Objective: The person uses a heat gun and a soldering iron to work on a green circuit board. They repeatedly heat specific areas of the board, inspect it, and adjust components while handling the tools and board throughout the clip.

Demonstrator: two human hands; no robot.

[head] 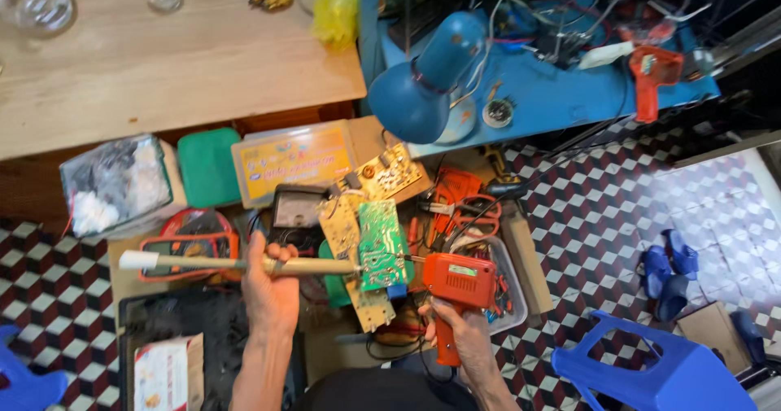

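My left hand (272, 285) grips a long tan tube-shaped tool (195, 263) with a white end cap, held level, its tip reaching a green circuit board (381, 244). My right hand (462, 331) holds an orange pistol-shaped soldering gun (457, 285) by its handle, its nose pointing left at the same board. The green board lies among yellowish circuit boards (389, 175) propped over a cluttered work spot.
A blue desk lamp (423, 81) hangs over the boards. An orange multimeter (191, 244), a yellow flat box (294, 163), a green box (208, 167), and pliers (464, 207) lie around. Wooden table (163, 61) at top left, blue bench (553, 94) with wires, blue plastic stool (651, 370) at lower right.
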